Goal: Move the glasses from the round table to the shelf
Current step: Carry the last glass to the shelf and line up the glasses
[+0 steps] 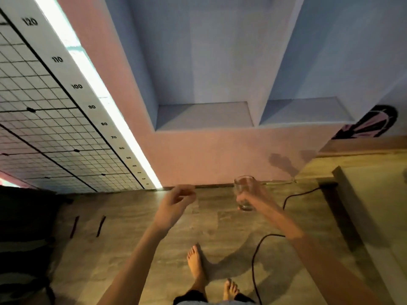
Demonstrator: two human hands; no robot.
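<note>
Glass (244, 192): clear, empty, upright | right hand (253, 195) grip closed round it | left hand (176, 202) loosely curled, holding nothing | shelf (204, 116) niches bare.

Wood-look plank floor (136, 216), seen from above. On it: two bare feet, left foot (196, 264) ahead of right foot (230, 289); black cable (256, 256) curving from btm edge toward the rt; two short dark strips (88, 226) at left, side by side, apart. Blue wall shelf (204, 116) w/ second recess (306, 111) beside it; both ledges bare.
</note>
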